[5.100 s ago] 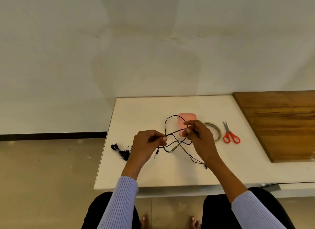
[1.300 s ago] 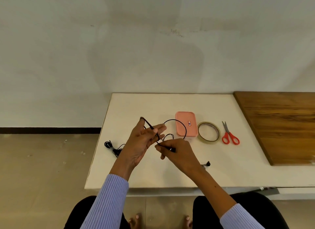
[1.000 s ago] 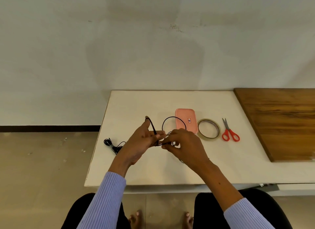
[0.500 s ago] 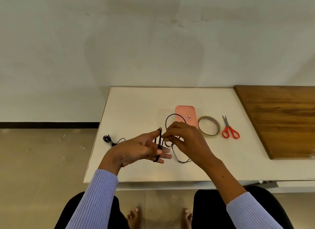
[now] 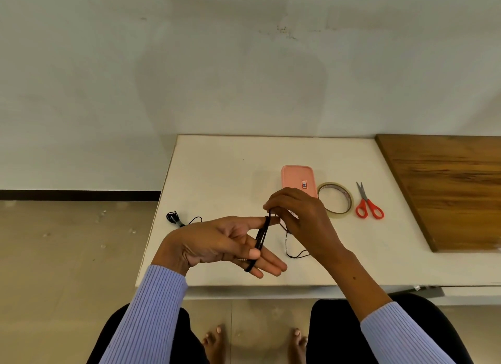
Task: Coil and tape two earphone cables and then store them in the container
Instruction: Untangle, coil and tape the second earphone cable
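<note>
Winding first cable | left hand (image 5: 217, 244) flat, fingers straight as my spool, earphone cable (image 5: 261, 235) looped across them | right hand (image 5: 298, 217) pinches its free end, feeding turns | loose tail (image 5: 291, 251) hangs to table (image 5: 217, 179) | second earphone (image 5: 176, 218) waits at left edge | container (image 5: 298, 178), tape roll (image 5: 336, 199), scissors (image 5: 367, 206) ranged just beyond for the next steps.

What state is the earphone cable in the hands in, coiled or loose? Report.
Partly coiled: several loops of the earphone cable wrap the left hand's straight fingers, the right hand pinches it, and a loose tail hangs.
</note>
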